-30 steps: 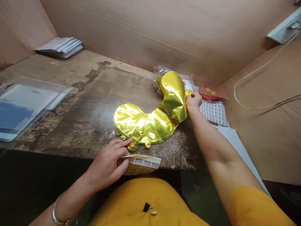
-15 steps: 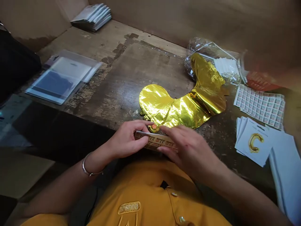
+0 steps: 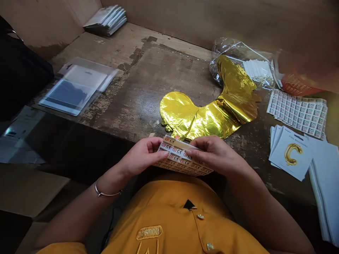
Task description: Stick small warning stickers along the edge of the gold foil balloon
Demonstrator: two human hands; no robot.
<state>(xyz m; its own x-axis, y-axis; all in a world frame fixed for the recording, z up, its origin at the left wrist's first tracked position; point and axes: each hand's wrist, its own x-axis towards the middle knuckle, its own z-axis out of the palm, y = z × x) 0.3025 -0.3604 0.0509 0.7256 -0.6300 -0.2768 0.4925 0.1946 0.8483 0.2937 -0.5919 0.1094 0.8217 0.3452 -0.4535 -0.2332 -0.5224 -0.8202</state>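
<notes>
Label strip (image 3: 182, 157), printed in rows of CE and warning marks, held in both hands at the front edge of the desk (image 3: 148, 70) and tilted up toward the camera. A pale band runs along its upper edge; whether this is a backing layer cannot be told.

Left hand (image 3: 141, 157): narrow pinch on the strip's left end, thumb on the printed face, fingers partly hidden beneath. A metal bangle (image 3: 107, 193) circles the wrist.

Right hand (image 3: 217, 155): matching narrow pinch on the right end, fingers curved over the top edge.

Gold foil balloon (image 3: 209, 118): flat and curved, lying on the desk just beyond the strip, touched by neither hand. Its far end is folded and rests against a clear plastic bag (image 3: 225, 47).

Right of the balloon: a label sheet (image 3: 298, 114) with matching rows of marks, and below it cards (image 3: 290, 155) headed "Foil Balloons", showing a gold letter C, beside a white stack (image 3: 324, 187). A red basket (image 3: 298, 86) lies blurred behind the sheet.

Left side of the desk: clear sleeves (image 3: 76, 86) lying flat. Far corner: stacked packets (image 3: 106, 21).
</notes>
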